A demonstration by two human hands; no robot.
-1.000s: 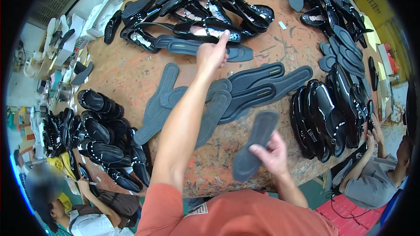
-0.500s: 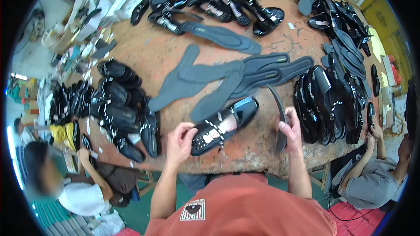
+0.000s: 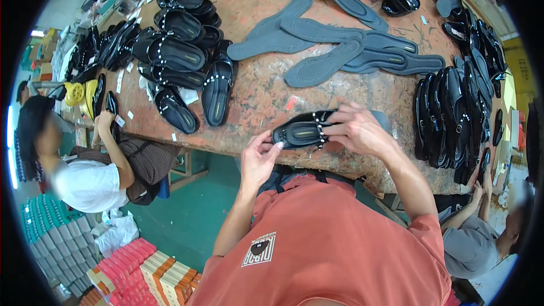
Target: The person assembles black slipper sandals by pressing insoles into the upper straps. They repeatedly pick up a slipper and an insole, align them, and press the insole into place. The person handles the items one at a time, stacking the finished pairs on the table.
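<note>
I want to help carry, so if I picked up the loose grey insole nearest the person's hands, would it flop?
Probably a little: the loose grey insole looks thin and flat, so it may bend. It's likely light, being such a slim piece. It probably won't roll, since it lies flat, overlapping other insoles.

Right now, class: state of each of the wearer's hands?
Left hand: closed, holding the black shoe by its heel.
Right hand: fingers bent over the shoe; grip cannot be told.

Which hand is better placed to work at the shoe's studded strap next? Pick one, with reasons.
Probably the right hand: its fingers are at the strap, while the left hand holds the shoe's left end, apart from the strap.
</note>
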